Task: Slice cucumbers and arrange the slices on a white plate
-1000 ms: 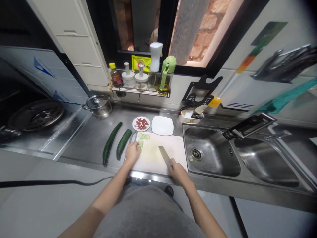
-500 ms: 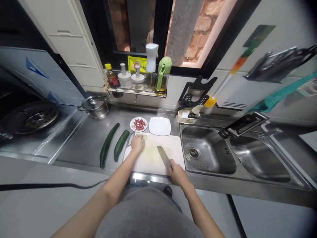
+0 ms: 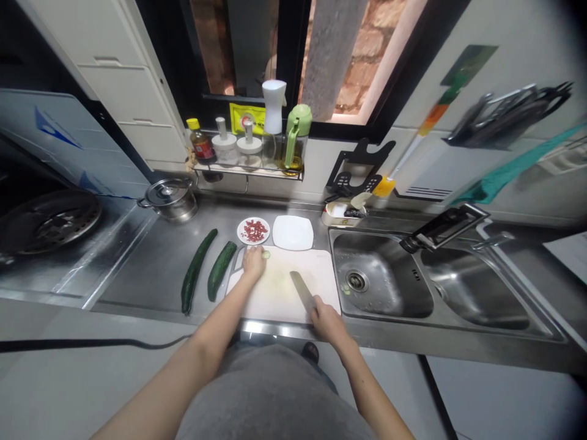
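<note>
My left hand [image 3: 254, 261] rests at the upper left of the white cutting board [image 3: 316, 266], its fingers curled against a pale green cucumber piece [image 3: 266, 254]. Most of that piece is hidden beside the fingers. In my right hand [image 3: 324, 315] is a kitchen knife [image 3: 301, 288], gripped by its handle. The blade points up and left over the middle of the board, apart from the cucumber piece. A damp greenish patch marks the board there. Left of the board lie a long cucumber [image 3: 198, 270] and a shorter cucumber [image 3: 222, 271].
Behind the board stand a small plate of chopped red bits [image 3: 241, 234] and a white square plate [image 3: 292, 232]. A double sink [image 3: 389, 275] borders the board on the right. At the back left is a lidded pot [image 3: 172, 198], below a condiment rack [image 3: 250, 170].
The view has shifted slightly, so the scene sits a little farther left. Both hands keep nearly the same places on the board, and the knife stays in my right hand.
</note>
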### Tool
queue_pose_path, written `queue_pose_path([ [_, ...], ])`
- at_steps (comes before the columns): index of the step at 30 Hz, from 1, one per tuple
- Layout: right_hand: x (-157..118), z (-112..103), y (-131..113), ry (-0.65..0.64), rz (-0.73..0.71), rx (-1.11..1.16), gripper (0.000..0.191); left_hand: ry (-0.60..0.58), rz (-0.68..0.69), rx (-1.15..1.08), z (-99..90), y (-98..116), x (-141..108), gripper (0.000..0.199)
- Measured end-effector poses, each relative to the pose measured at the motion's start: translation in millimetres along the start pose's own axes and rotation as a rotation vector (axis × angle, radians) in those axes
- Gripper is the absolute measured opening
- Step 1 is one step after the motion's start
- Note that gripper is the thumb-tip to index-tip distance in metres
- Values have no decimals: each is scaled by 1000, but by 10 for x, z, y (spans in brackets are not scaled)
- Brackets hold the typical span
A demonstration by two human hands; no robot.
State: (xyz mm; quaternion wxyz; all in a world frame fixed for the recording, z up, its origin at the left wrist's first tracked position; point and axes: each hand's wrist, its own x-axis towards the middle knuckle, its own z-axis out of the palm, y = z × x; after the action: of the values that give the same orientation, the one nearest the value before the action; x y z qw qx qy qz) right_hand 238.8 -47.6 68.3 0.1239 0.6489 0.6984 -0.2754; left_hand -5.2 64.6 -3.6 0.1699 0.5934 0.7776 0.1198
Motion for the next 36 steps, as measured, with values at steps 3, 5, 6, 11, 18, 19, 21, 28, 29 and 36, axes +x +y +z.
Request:
queue_pose_path([
  [3,-6,-9,-14,8,-5,2,23,-26,-59,-85,39,0,19,21],
  [5,-1,-3,-17,13,-9,2,23,-40,-104,-144,60,-1,27,20],
  [6,5,4,-16,14,-12,1,23,-46,-121,-176,68,-1,29,20],
  [11,46,69,12,17,-23,-7,23,-128,-161,-394,105,20,-19,26],
  [18,89,127,36,58,-58,-41,21,-254,-65,-454,207,102,-242,27],
  [19,92,132,34,61,-66,-48,22,-258,-58,-431,216,105,-271,27],
  [21,93,140,23,65,-80,-73,23,-260,-48,-356,225,101,-316,27],
  [28,66,146,-74,7,-115,-167,27,-215,-7,-91,186,62,-340,29],
  [29,65,148,-86,8,-123,-177,28,-209,3,-75,180,62,-331,28],
  [36,89,162,-117,14,-168,-230,32,-212,25,-12,167,92,-246,22],
])
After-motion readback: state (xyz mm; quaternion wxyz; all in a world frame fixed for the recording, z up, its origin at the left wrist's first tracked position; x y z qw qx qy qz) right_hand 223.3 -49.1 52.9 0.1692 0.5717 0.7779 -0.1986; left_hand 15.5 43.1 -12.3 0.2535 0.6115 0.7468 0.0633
